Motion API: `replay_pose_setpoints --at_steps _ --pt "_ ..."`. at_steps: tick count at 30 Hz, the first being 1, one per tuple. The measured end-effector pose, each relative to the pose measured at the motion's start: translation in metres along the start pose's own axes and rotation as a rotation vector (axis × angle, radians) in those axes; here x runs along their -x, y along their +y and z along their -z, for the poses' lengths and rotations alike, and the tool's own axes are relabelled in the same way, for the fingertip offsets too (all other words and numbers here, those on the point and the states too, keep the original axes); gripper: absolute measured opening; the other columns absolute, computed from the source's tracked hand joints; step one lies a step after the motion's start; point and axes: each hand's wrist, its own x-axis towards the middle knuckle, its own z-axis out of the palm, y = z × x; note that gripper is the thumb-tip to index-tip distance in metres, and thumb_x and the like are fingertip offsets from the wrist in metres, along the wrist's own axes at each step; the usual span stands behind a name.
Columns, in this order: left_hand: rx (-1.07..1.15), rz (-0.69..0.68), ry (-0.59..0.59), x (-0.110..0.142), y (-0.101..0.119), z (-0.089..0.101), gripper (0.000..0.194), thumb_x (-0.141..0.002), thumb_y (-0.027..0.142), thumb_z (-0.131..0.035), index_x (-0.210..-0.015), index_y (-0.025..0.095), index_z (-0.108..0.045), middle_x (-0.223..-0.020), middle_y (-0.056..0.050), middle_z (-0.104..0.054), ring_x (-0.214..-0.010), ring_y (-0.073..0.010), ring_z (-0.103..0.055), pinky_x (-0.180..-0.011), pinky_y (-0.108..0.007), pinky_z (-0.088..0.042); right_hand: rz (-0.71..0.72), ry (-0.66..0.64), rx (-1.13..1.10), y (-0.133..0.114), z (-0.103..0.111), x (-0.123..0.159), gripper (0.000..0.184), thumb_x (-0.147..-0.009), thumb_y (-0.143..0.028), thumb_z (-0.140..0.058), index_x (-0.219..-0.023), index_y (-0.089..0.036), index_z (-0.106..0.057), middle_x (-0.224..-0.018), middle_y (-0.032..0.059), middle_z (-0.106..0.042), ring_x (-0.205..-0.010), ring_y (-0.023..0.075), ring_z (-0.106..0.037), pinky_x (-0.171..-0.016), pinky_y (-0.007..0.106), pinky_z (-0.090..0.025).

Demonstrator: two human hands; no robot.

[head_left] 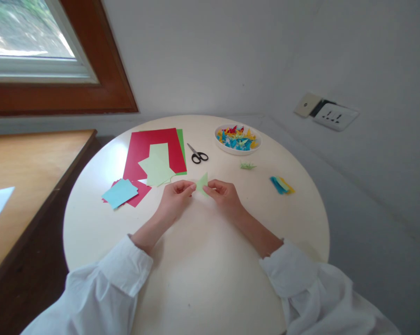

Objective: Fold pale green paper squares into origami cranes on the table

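Note:
Between my two hands is a small piece of folded light green paper [202, 183], with one pointed corner sticking up. My left hand [179, 195] is closed, pinching its left edge between thumb and fingers. On the other side my right hand [224, 194] grips the right edge in the same kind of pinch. Fingertips cover part of the paper, so its full folded shape is hidden. Just beyond my left hand lie light green paper sheets [158, 163] on a larger red sheet [140, 145].
Scissors [196, 154] with black handles lie beyond my hands on the round white table [210, 279]. A white dish [227, 150] holds colourful folded paper pieces. Green scraps [247, 166], blue and yellow papers [281, 185] and light blue papers [120, 193] lie around. A wall stands behind.

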Motion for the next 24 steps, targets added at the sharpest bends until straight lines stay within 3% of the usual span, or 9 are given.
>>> replay_pose_setpoints --at_steps 10,16,24 --pt "-0.151 -0.062 -0.001 0.0015 0.0028 0.0015 0.022 -0.066 0.036 -0.066 -0.066 0.014 -0.065 -0.066 -0.001 -0.061 -0.063 -0.0118 -0.051 -0.062 -0.025 -0.038 0.002 0.008 0.046 -0.0001 -0.0010 0.0018 0.024 -0.065 -0.036 -0.065 -0.055 -0.017 -0.054 -0.056 -0.0039 -0.050 -0.053 0.0086 -0.044 -0.053 0.023 -0.036" --pt "-0.134 -0.049 -0.063 0.0012 -0.0003 0.0018 0.023 -0.069 0.037 -0.065 -0.069 0.014 -0.064 -0.065 0.000 -0.058 -0.060 -0.0102 -0.048 -0.058 -0.023 -0.036 0.019 -0.034 0.079 0.0009 -0.0003 0.0012 0.023 -0.069 -0.037 -0.061 -0.061 -0.016 -0.059 -0.062 -0.0009 -0.057 -0.058 0.0104 -0.048 -0.055 0.024 -0.038" --pt "-0.195 -0.082 -0.059 0.0030 0.0017 0.0011 0.023 -0.070 0.037 -0.063 -0.067 0.014 -0.062 -0.062 0.001 -0.056 -0.058 -0.0101 -0.046 -0.054 -0.022 -0.034 0.032 -0.051 0.109 0.0000 0.0004 0.0018 0.029 -0.068 -0.037 -0.062 -0.052 -0.017 -0.048 -0.052 -0.0053 -0.043 -0.050 0.0074 -0.038 -0.049 0.023 -0.031"
